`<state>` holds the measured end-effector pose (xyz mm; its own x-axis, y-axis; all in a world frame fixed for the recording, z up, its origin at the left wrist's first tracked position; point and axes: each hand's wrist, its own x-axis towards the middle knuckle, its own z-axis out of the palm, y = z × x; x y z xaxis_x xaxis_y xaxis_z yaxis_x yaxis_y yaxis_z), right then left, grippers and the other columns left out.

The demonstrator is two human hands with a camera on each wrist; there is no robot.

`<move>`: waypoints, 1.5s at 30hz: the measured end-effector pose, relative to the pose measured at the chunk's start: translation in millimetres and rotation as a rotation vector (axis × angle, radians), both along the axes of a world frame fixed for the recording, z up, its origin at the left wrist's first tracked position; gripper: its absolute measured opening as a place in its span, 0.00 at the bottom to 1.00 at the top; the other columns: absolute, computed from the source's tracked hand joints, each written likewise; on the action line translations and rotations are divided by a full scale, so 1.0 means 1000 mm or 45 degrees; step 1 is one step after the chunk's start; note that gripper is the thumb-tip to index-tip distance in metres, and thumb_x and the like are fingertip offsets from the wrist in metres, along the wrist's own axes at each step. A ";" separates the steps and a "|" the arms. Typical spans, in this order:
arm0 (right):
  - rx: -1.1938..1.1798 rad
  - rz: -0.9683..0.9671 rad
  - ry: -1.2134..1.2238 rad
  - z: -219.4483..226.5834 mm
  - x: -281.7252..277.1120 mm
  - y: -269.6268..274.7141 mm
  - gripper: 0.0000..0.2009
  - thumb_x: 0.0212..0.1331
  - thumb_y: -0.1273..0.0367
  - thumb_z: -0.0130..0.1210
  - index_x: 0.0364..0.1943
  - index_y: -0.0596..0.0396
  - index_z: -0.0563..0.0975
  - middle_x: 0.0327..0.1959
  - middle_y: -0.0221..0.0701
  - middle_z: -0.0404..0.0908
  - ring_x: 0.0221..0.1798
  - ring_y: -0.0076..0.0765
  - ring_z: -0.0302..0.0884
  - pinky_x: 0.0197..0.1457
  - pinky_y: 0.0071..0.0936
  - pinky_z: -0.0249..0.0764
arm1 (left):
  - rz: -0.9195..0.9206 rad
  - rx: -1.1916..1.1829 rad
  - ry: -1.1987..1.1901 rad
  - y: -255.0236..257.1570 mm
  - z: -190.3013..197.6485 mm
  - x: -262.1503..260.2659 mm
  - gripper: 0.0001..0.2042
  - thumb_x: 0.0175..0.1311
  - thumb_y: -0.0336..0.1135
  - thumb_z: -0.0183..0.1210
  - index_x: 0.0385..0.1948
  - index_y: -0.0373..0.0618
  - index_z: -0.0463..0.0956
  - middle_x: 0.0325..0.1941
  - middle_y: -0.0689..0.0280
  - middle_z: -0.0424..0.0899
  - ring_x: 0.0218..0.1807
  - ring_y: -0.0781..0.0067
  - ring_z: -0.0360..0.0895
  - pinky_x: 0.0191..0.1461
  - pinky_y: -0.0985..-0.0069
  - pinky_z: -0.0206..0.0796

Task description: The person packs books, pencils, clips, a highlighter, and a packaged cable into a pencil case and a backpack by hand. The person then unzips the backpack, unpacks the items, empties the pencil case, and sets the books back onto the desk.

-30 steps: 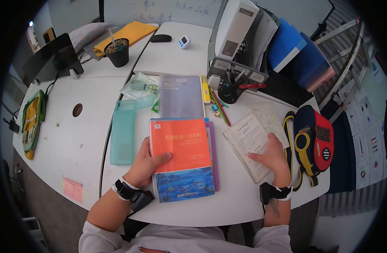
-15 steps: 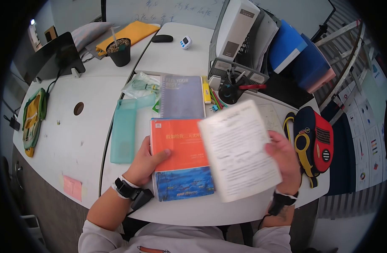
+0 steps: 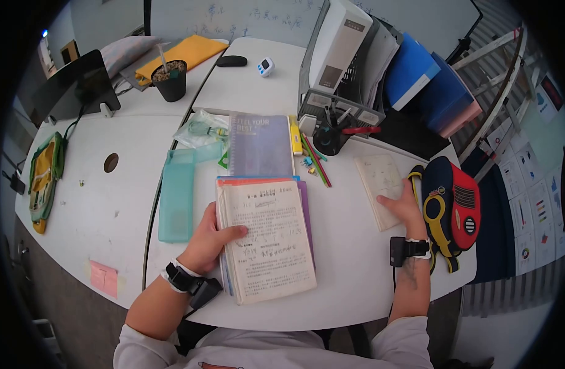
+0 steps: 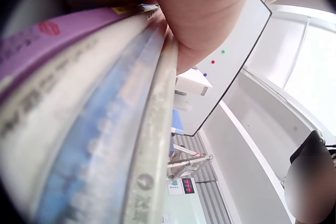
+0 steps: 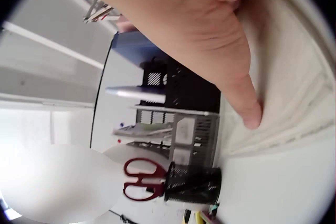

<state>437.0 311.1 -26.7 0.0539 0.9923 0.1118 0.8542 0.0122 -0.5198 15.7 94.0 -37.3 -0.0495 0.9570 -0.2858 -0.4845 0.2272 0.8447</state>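
Note:
In the head view my left hand [image 3: 208, 243] grips a stack of books by its left side, thumb across the top cover. Topmost is a worn book [image 3: 273, 240] with printed text and handwriting on its face. In the left wrist view the spines show: a purple book [image 4: 58, 32], a blue book [image 4: 105, 124] and others beneath my thumb. My right hand [image 3: 408, 209] holds a thin, yellowed book [image 3: 381, 178] lying on the table at the right. In the right wrist view the thumb lies on its pale cover; the other fingers are mostly hidden.
Behind the stack lie a spiral notebook [image 3: 261, 144], a yellow highlighter [image 3: 295, 135] and colored pencils [image 3: 319, 163]. A teal pencil case [image 3: 176, 197] lies left, a red and navy bag [image 3: 457, 203] right. A pen holder [image 3: 328, 140] with red scissors stands before the file rack [image 3: 341, 111].
My right hand brought the worn book leftward onto the stack, covering the orange and blue cover, then returned right to the yellowed book. My left hand stayed on the stack.

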 end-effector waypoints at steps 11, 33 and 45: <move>-0.568 0.214 1.133 0.036 0.013 -0.028 0.31 0.49 0.75 0.65 0.61 0.68 0.68 0.57 0.48 0.79 0.55 0.46 0.82 0.59 0.37 0.79 | -0.005 -0.022 -0.014 -0.001 0.000 -0.002 0.35 0.58 0.26 0.66 0.64 0.34 0.53 0.61 0.53 0.73 0.62 0.63 0.74 0.67 0.65 0.68; -0.287 0.742 0.063 0.013 -0.237 -0.009 0.21 0.60 0.61 0.60 0.49 0.65 0.72 0.39 0.44 0.82 0.42 0.47 0.82 0.44 0.38 0.78 | 0.016 -0.036 -0.075 -0.003 0.007 -0.001 0.37 0.54 0.24 0.65 0.65 0.37 0.53 0.59 0.54 0.72 0.60 0.61 0.75 0.63 0.63 0.71; -0.239 0.504 -0.072 0.007 -0.283 0.009 0.36 0.51 0.64 0.71 0.58 0.72 0.66 0.45 0.49 0.83 0.48 0.46 0.83 0.50 0.33 0.79 | 0.008 -0.039 -0.102 -0.003 0.008 -0.002 0.36 0.54 0.23 0.63 0.64 0.37 0.53 0.59 0.54 0.72 0.60 0.61 0.74 0.63 0.63 0.71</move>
<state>153.9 319.7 -19.8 -0.3356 0.9386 -0.0802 0.8297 0.2542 -0.4970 13.8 91.0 -29.5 -0.0316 0.9474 -0.3184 -0.5519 0.2491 0.7959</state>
